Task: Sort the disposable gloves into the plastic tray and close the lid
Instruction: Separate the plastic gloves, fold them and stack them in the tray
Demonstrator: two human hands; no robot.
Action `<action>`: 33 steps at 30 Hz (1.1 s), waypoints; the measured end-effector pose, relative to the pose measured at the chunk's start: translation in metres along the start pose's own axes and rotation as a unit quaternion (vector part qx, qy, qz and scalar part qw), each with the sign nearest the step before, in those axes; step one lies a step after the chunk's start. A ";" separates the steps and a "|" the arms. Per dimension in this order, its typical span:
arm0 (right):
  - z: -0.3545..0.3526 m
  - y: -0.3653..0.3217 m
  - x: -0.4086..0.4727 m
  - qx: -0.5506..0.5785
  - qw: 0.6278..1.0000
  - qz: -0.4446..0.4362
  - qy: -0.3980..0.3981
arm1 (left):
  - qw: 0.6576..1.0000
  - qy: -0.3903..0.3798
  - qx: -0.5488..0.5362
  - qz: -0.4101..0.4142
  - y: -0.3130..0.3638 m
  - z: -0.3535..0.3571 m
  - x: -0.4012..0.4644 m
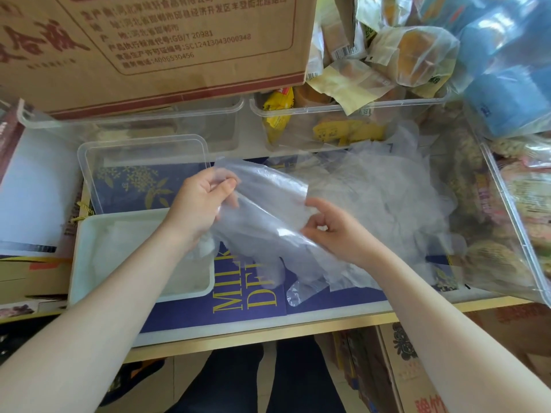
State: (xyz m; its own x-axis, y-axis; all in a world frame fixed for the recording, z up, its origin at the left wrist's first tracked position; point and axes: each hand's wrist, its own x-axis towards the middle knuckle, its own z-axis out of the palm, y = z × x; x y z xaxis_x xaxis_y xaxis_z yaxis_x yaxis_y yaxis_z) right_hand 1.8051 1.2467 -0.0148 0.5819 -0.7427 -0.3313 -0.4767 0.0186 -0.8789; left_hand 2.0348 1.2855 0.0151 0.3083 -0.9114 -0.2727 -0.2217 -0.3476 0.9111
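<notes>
Head view, left hand (205, 201) and right hand (331, 228) pinching glove (268, 198) edges, tray (89, 234) just left.

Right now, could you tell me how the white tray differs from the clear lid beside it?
The white tray is opaque and holds gloves; the clear lid is see-through and holds nothing. The tray lies nearer the person, partly under the left hand's forearm; the lid lies farther back. Both are rounded rectangles.

Shop stockroom, printed cartons (155, 46), bins of packaged snacks (343, 114)
</notes>
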 end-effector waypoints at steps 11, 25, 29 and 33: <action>-0.055 0.044 0.026 -0.340 0.915 0.144 0.160 | 0.998 0.040 0.033 0.039 -0.007 0.004 0.004; -0.056 0.033 0.020 -0.081 0.964 0.113 0.228 | 0.992 0.075 0.088 0.043 -0.003 -0.003 0.007; -0.063 0.005 -0.008 0.097 0.988 0.049 0.113 | 0.992 0.082 0.077 0.055 -0.003 -0.012 0.009; -0.069 -0.008 -0.014 0.195 0.973 0.053 0.107 | 0.992 0.076 0.078 0.066 0.002 -0.017 0.010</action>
State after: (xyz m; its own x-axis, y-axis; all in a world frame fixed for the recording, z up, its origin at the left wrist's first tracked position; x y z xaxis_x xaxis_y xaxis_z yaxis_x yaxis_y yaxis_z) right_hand 1.7552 1.2113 0.0204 0.3719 -0.8446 -0.3851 -0.2152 0.3251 -0.9209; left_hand 2.0528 1.2796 0.0192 0.3996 -0.9119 -0.0935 -0.4057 -0.2674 0.8740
